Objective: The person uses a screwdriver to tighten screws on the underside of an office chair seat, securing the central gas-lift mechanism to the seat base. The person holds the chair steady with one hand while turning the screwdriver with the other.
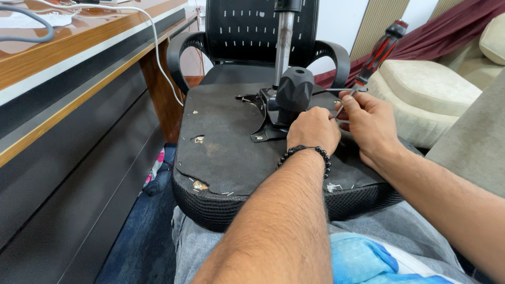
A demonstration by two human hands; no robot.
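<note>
Fingers (351, 101) of right hand (371, 126) closed round red-and-black screwdriver (376, 57) | left hand (314, 129) curled shut on metal bracket (268, 118) just beside | upturned chair seat (226, 152) beneath both

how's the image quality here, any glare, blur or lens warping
Head view: soft, even daylight, sharp on the left hand, right hand and screwdriver; glossy glare on the wooden desk top; wide-angle warping bends the desk edge; the near forearms look slightly soft; only faint shadows on the upturned chair seat.
</note>
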